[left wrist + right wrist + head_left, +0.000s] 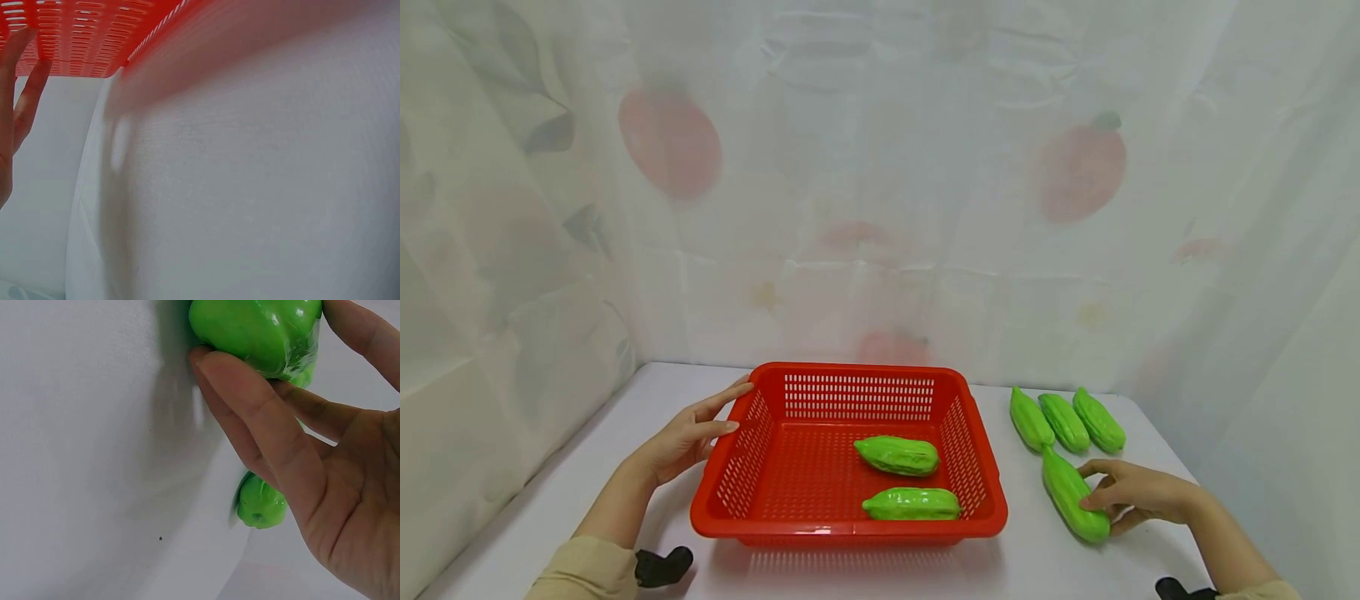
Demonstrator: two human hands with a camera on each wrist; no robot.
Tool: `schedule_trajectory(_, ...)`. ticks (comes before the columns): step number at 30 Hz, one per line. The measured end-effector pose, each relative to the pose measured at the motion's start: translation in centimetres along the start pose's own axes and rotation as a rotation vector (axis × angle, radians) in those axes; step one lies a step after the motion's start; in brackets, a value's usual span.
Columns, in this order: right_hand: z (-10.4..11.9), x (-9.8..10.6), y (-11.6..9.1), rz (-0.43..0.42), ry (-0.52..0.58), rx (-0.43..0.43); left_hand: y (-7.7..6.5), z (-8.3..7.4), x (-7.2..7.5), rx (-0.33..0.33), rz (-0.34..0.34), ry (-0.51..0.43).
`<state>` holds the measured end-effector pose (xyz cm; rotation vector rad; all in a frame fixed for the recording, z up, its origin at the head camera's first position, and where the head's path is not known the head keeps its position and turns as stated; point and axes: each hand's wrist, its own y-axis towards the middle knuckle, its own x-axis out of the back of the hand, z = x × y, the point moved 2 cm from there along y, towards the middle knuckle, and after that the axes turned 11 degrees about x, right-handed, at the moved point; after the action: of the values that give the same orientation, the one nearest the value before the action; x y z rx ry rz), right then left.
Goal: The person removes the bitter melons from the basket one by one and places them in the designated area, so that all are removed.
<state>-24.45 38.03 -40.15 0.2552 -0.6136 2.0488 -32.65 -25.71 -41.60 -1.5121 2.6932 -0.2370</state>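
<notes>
A red plastic basket (857,528) with slotted walls stands mid-table, with two green bitter melons, one further back (897,456) and one near its front wall (912,504). At its left side, my left hand (688,433) touches the rim and outer wall with fairly straight fingers (28,100). To the right of the basket, my right hand (1138,493) holds another bitter melon (1072,497) by its near end, thumb on one side and fingers on the other. That melon lies on the table, its far tip close to a back-row melon (1032,419).
Beside that back-row melon lie two more bitter melons, one in the middle (1064,422) and one at the right (1099,420). The white table (1000,575) ends at a pale printed curtain (880,208) behind, with more curtain at both sides.
</notes>
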Motion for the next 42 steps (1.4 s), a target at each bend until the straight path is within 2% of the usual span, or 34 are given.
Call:
schedule_trajectory(31, -0.20, 0.32, -0.16, 0.013, -0.021, 0.006, 0.09, 0.04, 0.07, -0.003, 0.006, -0.008)
schedule_trajectory(42, 0.39, 0.68, -0.53, -0.006, -0.097, 0.000, 0.08, 0.04, 0.09, -0.005, 0.009, -0.002)
